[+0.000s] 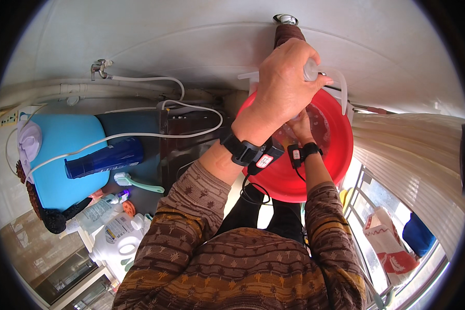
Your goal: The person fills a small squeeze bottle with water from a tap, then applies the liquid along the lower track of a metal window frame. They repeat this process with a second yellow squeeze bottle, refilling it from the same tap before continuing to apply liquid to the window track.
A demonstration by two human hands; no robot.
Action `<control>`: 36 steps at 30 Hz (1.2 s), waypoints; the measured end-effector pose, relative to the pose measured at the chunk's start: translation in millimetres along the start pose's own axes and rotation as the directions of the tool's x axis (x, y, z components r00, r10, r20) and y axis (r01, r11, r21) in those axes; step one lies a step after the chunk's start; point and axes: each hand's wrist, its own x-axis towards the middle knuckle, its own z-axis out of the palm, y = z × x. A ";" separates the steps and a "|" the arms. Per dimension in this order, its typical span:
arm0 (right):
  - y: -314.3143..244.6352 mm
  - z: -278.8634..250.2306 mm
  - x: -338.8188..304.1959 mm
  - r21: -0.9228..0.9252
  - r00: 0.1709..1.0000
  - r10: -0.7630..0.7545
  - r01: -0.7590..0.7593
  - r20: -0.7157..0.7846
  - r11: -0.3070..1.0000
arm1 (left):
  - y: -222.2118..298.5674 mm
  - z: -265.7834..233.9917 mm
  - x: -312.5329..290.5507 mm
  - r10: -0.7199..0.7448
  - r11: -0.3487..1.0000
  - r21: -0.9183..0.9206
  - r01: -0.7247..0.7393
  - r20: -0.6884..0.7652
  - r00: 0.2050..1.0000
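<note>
My left hand (289, 64) is raised over the far side of a red basin (341, 150), its fingers curled around a grey, round-ended cylindrical piece (310, 70). A white curved spout (343, 93) comes out beside it, and a brown-wrapped pipe (288, 34) runs from the wall behind the hand. Whether the grey piece belongs to the tap is hidden. My right hand (300, 127) reaches down into the basin, where the water (319, 121) is sudsy. Its fingers are bent around something pale, mostly covered by my left hand and wrist.
Left of the basin, a dark counter (132, 126) carries a light-blue tub (72, 139), a dark-blue bottle (106, 157) and a green-handled brush (139, 182). White jugs (120, 235) stand below. A thin white hose (139, 135) crosses there. A pale curtain (408, 150) hangs at right.
</note>
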 end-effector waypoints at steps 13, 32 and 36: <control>5.7 -0.6 1.5 -0.034 0.999 -0.048 0.048 -0.022 0.998 | -1.9 1.2 -0.6 0.050 0.999 -0.002 -0.050 -0.007 0.999; 21.0 -9.2 9.0 -0.280 0.987 -0.160 0.147 -0.023 0.949 | 3.7 8.3 -0.5 0.017 0.997 0.073 -0.012 -0.066 0.998; 25.1 -11.6 12.4 -0.284 0.989 -0.147 0.135 -0.023 0.949 | 3.7 7.8 -0.4 0.022 0.996 0.084 -0.017 -0.062 0.998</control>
